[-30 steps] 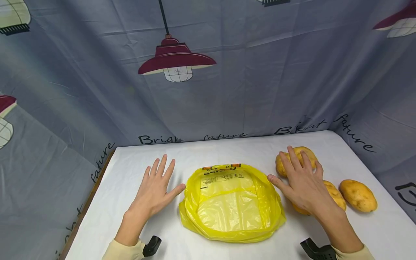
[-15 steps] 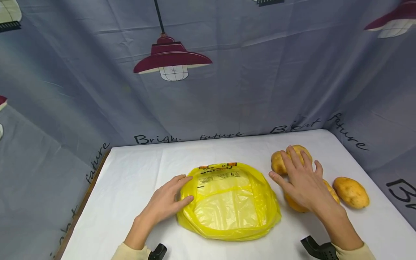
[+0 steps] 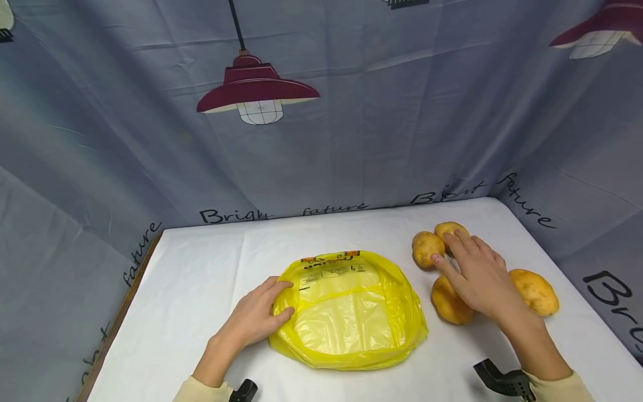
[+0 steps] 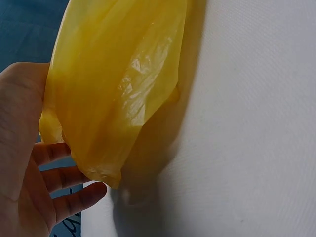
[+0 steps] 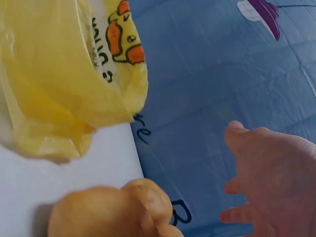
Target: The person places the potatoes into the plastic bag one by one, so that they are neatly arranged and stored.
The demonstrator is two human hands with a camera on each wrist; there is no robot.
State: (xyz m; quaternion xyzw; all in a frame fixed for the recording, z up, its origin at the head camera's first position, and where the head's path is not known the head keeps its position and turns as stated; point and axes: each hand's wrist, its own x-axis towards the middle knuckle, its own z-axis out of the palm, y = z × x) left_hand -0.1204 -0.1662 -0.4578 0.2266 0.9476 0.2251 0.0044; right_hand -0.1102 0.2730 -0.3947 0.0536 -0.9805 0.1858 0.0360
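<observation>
A yellow plastic bag (image 3: 346, 324) stands on the white table with its mouth spread wide. My left hand (image 3: 256, 312) holds the bag's left rim, fingers and thumb bent over the edge. In the left wrist view, the bag wall (image 4: 118, 84) hides part of the thumb and fingers. To the bag's right lie several potatoes: two at the back, including a small potato (image 3: 426, 249), one nearer potato (image 3: 449, 302) and a potato (image 3: 536, 291) at the far right. Over them hovers my right hand (image 3: 482, 279), fingers spread and holding nothing; it partly covers the back potato (image 3: 449, 231).
White cloth (image 3: 201, 279) covers the table, whose wooden edge (image 3: 120, 312) shows on the left. A grey-blue curtain (image 3: 351, 139) printed with lamps and writing rises behind and at both sides.
My left hand has come from beside the bag onto its left rim, fingers bending around it. My right hand has shifted slightly right over the potatoes. The whole head view has drifted a little.
</observation>
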